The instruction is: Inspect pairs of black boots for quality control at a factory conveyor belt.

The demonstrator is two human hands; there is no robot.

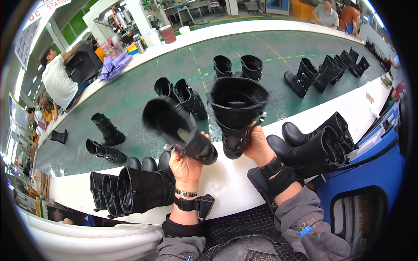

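My left hand [186,166] is closed around the foot part of a black boot [176,124], whose open shaft tilts up and to the left, blurred by motion. In my right hand [257,144] is a second black boot [237,108], gripped near the ankle with its wide opening facing me and its toe down. Metal buckle parts show beside my right fingers. Both boots are held above the white ledge [228,187]. Lying on the ledge left of my left hand are three black boots [139,189]. Two more black boots [309,150] lie right of my right wrist.
Beyond the ledge runs a green conveyor-like surface [270,45] with several pairs of black boots [189,98] standing on it and some lying over. A blue machine [370,182] stands at the right. Across the far side, a person in white [63,80] handles a black object.
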